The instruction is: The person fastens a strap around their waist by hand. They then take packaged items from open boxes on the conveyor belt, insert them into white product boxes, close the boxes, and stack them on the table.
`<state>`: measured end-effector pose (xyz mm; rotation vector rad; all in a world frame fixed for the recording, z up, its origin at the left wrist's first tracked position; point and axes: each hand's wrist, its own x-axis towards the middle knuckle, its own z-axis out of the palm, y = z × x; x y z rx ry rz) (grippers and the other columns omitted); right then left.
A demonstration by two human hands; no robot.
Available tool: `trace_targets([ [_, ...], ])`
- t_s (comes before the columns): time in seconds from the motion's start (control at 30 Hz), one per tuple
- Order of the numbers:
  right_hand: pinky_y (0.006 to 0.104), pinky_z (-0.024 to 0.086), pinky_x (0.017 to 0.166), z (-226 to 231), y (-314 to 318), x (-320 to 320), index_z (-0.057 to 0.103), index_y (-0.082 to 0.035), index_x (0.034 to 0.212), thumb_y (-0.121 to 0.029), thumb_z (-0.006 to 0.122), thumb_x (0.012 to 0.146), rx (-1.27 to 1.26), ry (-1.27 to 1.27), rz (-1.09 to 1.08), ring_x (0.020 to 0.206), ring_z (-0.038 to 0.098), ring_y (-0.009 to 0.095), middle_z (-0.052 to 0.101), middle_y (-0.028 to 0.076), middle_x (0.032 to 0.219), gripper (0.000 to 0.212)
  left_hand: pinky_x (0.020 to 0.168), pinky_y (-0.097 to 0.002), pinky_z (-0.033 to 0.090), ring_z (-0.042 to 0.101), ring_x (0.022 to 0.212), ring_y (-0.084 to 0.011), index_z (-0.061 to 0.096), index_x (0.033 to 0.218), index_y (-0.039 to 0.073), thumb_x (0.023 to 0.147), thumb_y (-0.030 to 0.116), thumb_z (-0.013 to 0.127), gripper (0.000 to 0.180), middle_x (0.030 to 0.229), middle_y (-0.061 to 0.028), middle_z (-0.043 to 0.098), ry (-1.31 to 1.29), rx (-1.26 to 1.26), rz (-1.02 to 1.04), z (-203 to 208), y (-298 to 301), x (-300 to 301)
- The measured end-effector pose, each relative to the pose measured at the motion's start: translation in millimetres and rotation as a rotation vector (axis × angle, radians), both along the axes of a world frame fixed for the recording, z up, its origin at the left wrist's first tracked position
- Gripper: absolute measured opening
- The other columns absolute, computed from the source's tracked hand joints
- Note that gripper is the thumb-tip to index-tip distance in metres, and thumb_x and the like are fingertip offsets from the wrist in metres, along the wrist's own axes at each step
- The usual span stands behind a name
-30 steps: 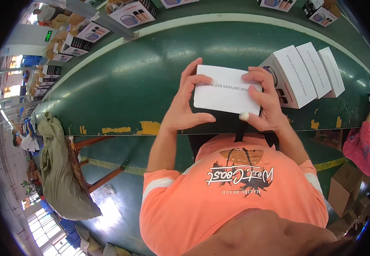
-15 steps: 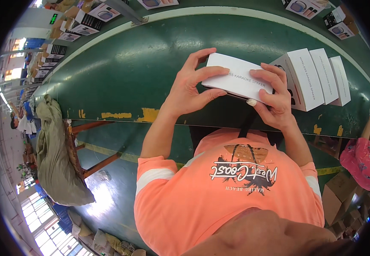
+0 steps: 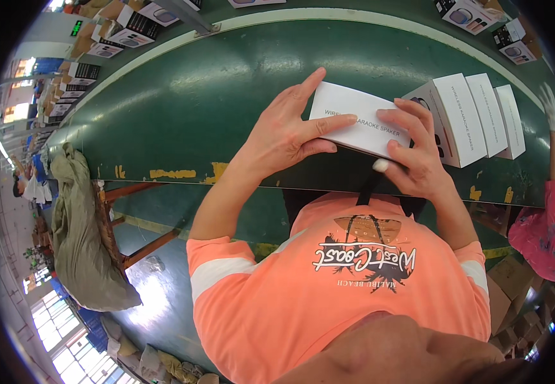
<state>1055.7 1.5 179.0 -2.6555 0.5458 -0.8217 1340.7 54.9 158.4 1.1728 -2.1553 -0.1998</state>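
Note:
A white carton point(image 3: 352, 101) with printing on its upper face lies tilted between my hands above the green tabletop. My left hand point(image 3: 276, 133) is at its left end, one finger laid across the top and another stretched up along the edge; the thumb is below. The right end is gripped by my right hand point(image 3: 419, 157), its fingers bent over the top and the thumb at the near edge. To the right of that hand stand three similar boxes in a row: a near one point(image 3: 462, 121), a middle one point(image 3: 486, 118) and a far one point(image 3: 511, 121).
The green table point(image 3: 175, 128) has a pale raised rim along its far side. Past it are several printed cartons point(image 3: 130, 33). A co-worker's gloved hand point(image 3: 549, 107) reaches over the right end. An olive cloth point(image 3: 76, 224) hangs at the left; brown cartons point(image 3: 513, 281) lie lower right.
My left hand's fingers have shifted on the carton, one sliding further across its top. My left elbow has swung outward. The co-worker's gloved hand has reached farther over the table.

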Motion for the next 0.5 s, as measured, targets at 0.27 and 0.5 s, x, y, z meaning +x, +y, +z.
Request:
trace_targets([
  [0.27,0.0578,0.045,0.100,-12,2,-1,0.054,-0.005,0.079,-0.010,0.089,0.063,-0.099,-0.021,-0.034,0.131,0.046,0.047,0.055,0.016,0.138,0.039,0.103,-0.0446,0.049,0.053,0.131,-0.0344,0.064,0.134,0.039,0.070,0.034,0.082,0.066,0.153,-0.0127,0.044,-0.259,-0.186,0.002,3,-5,3],
  [0.5,0.0536,0.046,0.088,-24,30,4,0.056,-0.009,0.076,-0.021,0.086,0.069,-0.345,-0.125,-0.306,0.117,0.051,0.046,0.062,0.012,0.130,0.033,0.103,-0.0469,0.050,0.052,0.133,-0.0413,0.041,0.155,0.019,0.076,0.019,0.086,0.091,0.158,-0.0218,0.036,0.054,0.088,0.172,-21,-11,-15],
])
